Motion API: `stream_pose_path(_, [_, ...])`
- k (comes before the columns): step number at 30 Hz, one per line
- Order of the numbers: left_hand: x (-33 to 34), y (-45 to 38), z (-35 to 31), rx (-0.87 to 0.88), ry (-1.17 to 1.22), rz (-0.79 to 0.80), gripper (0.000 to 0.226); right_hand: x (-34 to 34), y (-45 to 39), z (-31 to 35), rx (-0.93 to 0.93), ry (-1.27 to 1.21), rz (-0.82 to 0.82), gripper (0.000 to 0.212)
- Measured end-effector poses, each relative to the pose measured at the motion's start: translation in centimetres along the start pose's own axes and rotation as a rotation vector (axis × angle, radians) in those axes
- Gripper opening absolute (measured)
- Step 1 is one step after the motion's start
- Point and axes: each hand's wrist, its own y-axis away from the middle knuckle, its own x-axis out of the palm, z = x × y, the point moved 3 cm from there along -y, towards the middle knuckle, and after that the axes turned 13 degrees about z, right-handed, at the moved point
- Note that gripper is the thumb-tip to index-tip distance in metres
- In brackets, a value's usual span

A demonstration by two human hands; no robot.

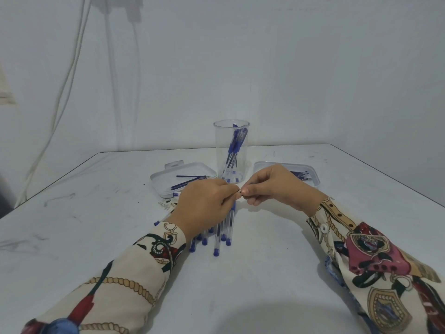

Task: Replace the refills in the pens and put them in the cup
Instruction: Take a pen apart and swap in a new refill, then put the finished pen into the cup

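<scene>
My left hand and my right hand meet fingertip to fingertip above the table, both pinching a pen that is almost wholly hidden between them. Under my left hand lies a row of several clear pens with blue caps. Behind the hands stands a clear plastic cup holding several blue pens. A white tray to the cup's left holds a few blue refills. Another white tray to the right holds more refills, partly hidden by my right hand.
The white table runs to a back edge against a pale wall. White cables hang down the wall at the left. A small printed paper scrap lies beside the left tray.
</scene>
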Motion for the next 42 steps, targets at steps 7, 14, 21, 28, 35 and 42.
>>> stream_pose_path(7, [0.2,-0.3,0.6,-0.046,0.000,-0.035,0.035,-0.1,-0.2,0.0,-0.023,-0.090,-0.007,0.012])
stream_pose_path(14, [-0.3,-0.5,1.5,-0.038,-0.077,-0.044,0.033,-0.3,-0.4,0.5,-0.114,-0.303,-0.100,0.015])
stream_pose_path(21, [-1.8,-1.5,4.2,-0.404,0.243,-0.013,0.074,-3.5,0.3,1.7,-0.353,-0.504,-0.456,0.010])
stream_pose_path(28, [-0.7,-4.2,6.1,-0.611,0.497,0.037,0.081,-7.4,0.6,4.7,-0.525,-0.549,-0.784,0.010])
stream_pose_path(35, [0.4,-7.4,5.6,-0.672,0.794,0.089,0.089,-8.5,-3.3,6.6,-0.438,-0.088,-0.870,0.012])
stream_pose_path(42, [0.6,-8.0,5.4,-0.660,0.899,0.014,0.064,-6.3,-6.6,7.1,-0.365,0.306,-0.707,0.018])
